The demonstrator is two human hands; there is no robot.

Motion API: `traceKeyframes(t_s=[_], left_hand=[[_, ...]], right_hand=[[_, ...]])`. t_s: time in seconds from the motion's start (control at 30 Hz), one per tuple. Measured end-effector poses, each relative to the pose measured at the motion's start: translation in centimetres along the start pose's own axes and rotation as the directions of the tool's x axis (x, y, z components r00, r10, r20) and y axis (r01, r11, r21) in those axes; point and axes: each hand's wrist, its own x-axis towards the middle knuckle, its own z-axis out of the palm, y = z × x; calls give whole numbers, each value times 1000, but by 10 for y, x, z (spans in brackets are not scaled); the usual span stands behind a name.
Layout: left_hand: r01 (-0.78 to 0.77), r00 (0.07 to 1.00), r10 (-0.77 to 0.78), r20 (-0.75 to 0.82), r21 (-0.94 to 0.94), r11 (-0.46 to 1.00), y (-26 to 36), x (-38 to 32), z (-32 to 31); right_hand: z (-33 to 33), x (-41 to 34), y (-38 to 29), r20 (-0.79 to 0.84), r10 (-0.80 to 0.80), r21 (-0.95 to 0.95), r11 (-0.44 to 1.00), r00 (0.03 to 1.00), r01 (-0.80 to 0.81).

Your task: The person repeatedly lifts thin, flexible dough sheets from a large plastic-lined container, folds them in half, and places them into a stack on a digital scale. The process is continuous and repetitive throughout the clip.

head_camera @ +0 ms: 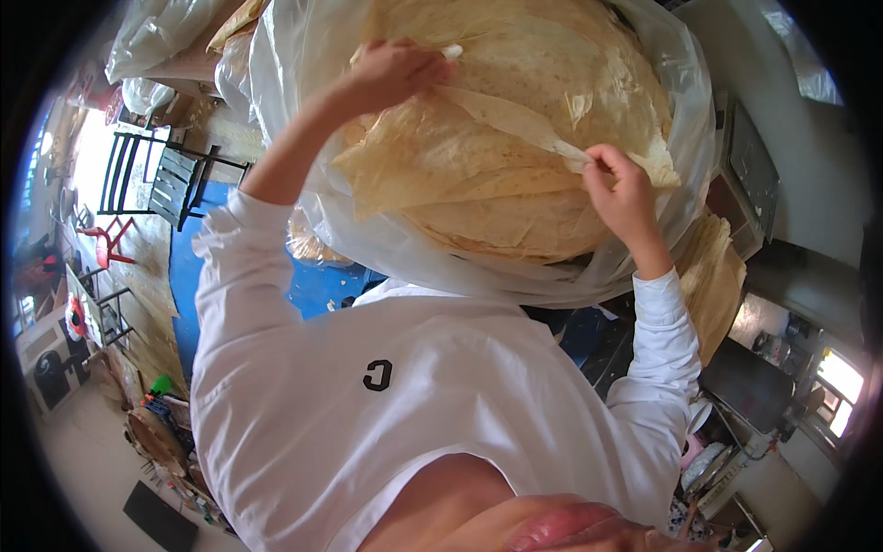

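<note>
A tall, round stack of thin, pale-brown flatbread sheets (552,62) lies before me inside a large clear plastic bag (693,90), whose mouth is spread around it. My right hand (621,186) pinches the edge of the top sheet (510,117) between thumb and fingers, at the stack's near right. From there a raised, twisted fold runs to my left hand (407,72), which lies palm down with its fingers over the sheet at the upper left. A small white piece shows at its fingertips. Whether those fingers grip the sheet is hidden.
Another folded flatbread (714,283) hangs at the right, beside a dark-topped box (752,169). A bagged bundle (314,241) lies left of the stack, above a blue floor covering (227,262). A black slatted chair (172,183) and a red stool (107,245) stand farther left.
</note>
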Motion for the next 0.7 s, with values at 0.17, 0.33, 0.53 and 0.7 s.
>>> traceKeyframes(t_s=[0.17,0.33,0.53,0.7], left_hand=[[224,967,-253,-23,553,803,-4,-6,-29],[-249,919,299,-256,211,945,72,-37,11],[-151,988,150,-26,-257,954,87,-61,35],[-176,982,165,-94,-129,976,78,-51,38]], right_hand=[[-34,31,16,125,194,424,876,973,-229],[-59,107,18,276,237,189,937,931,-294],[-47,145,23,20,392,-687,674,920,-272],[-11,78,8,69,218,-397,901,973,-174]])
